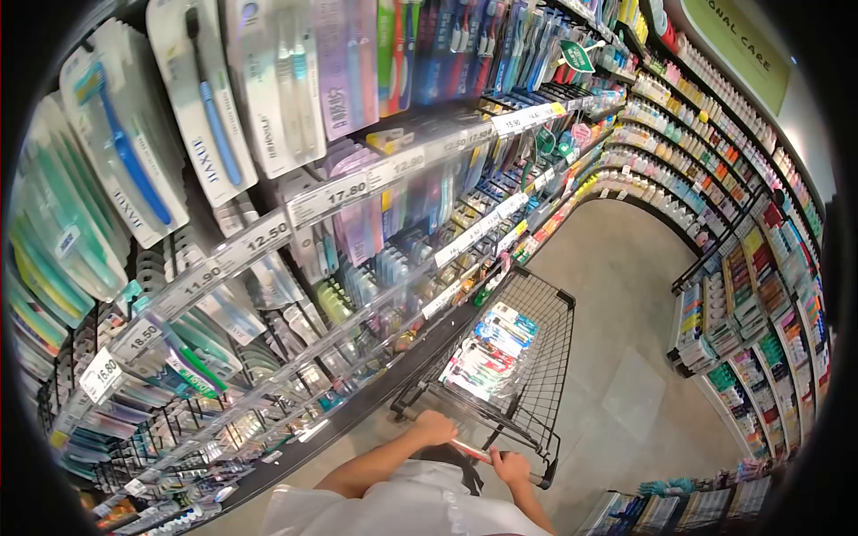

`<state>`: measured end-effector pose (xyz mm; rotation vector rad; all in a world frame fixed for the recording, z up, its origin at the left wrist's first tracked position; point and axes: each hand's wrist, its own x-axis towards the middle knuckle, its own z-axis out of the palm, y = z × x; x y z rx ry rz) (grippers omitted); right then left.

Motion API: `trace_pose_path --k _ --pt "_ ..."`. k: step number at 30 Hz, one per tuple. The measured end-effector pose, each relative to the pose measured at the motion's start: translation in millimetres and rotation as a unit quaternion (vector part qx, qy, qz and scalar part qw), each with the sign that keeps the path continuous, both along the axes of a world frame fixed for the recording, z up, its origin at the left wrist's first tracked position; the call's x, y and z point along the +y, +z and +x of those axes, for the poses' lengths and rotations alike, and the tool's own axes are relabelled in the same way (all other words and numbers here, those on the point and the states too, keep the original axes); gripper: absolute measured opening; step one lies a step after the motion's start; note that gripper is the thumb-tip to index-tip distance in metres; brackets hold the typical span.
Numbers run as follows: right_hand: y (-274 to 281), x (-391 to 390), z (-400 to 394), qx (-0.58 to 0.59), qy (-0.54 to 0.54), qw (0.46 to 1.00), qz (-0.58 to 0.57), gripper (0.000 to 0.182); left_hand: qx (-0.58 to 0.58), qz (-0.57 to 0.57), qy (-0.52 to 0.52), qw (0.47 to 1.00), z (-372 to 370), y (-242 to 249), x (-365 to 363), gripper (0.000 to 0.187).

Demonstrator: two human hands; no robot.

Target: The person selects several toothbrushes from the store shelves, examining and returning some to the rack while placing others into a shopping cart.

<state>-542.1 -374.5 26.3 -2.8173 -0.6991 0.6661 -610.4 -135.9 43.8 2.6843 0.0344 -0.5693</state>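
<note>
In the head view, the left hand (435,429) is curled around the handle (470,450) of a black wire shopping cart (545,371), near the handle's left end. The right hand (511,466) grips the same bar farther right, with a reddish stretch of it showing between the two. The cart's basket extends ahead of both hands, and in it, directly forward of the left hand, lies a group of bright, glossy packages (492,353), too washed out to read.

To the left of the left hand runs a long shelf rack hung with packaged toothbrushes (134,152), two of them marked JIAXUE. Price labels (347,191) along its edge include 12.50, 17.80 and 12.90. Right of the right hand, across the grey floor (617,339), stands a display stand (742,295) of small packs. Well ahead of both hands, shelves of bottles (688,152) curve beneath a green sign (746,54) reading "CARE".
</note>
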Motion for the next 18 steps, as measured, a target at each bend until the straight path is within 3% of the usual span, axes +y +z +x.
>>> trace_pose_path --k 2,4,6,7,8,9,12,16,18 --pt "-3.0 2.6 -11.6 0.0 0.057 0.997 0.061 0.041 0.005 0.012 -0.013 1.0 -20.5 -1.0 3.2 0.041" --pt "45.4 34.6 -14.7 -0.011 0.152 0.978 0.142 0.029 -0.003 0.03 0.0 1.0 -41.1 -5.0 5.8 0.041" --pt "153.4 80.4 -30.6 0.074 0.146 0.898 0.407 0.013 -0.024 0.048 0.034 0.998 -63.1 -13.1 0.5 0.04" --pt "206.2 95.4 -43.8 0.086 0.164 0.862 0.472 0.014 -0.041 0.047 0.036 0.997 -74.9 -16.5 -1.9 0.039" --pt "250.8 97.1 -56.5 0.185 0.197 0.798 0.538 0.012 -0.058 0.046 0.039 0.997 -86.5 -17.4 -2.3 0.038" --pt "300.2 93.3 -76.0 0.285 0.245 0.698 0.61 0.011 -0.073 0.045 0.042 0.995 -97.6 -18.9 -4.3 0.038" --pt "394.2 89.6 -134.6 0.472 0.402 0.351 0.702 0.016 -0.054 0.065 0.068 0.994 -124.8 -16.4 -12.0 0.037" --pt "446.5 53.5 -192.7 0.54 0.493 0.274 0.625 0.017 -0.059 0.068 0.136 0.987 -158.2 -21.0 -26.5 0.036" --pt "463.3 30.3 -213.0 0.515 0.492 0.305 0.632 0.016 -0.089 0.069 0.137 0.984 -179.9 -23.4 -33.0 0.035"
